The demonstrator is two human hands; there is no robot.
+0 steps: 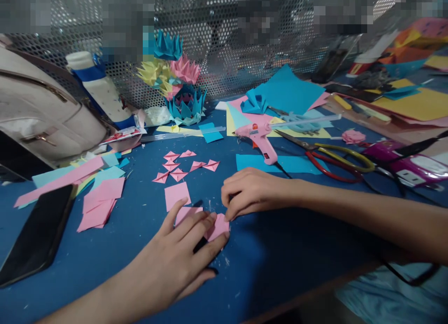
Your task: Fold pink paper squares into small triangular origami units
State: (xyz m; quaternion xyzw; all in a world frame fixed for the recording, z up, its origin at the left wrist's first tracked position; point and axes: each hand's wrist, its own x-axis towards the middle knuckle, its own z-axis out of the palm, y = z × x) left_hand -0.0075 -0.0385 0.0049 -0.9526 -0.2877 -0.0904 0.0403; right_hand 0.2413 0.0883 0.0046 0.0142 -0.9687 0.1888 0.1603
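Observation:
A small square of pink paper [219,228] lies on the blue table, its upper corner turned in or folded. My left hand [182,249] is spread flat, fingertips pressing on this paper. Fingers curled, my right hand [250,193] pinches the paper's upper right edge. Partly under my left fingers is another pink square [187,215], and a further pink square [177,195] touches my left index finger. Beyond them sit several small folded pink paper pieces [171,165]. A pink glue gun [259,139] with a clear glue stick rests behind my right hand.
At left are a black phone [37,233], pink paper pieces [101,202], a bottle [100,88] and a pale bag [45,100]. Folded paper flowers [185,102] stand by the perforated metal panel [217,44]. Scissors [336,160], a purple device [409,160] and a blue strip [280,164] lie right.

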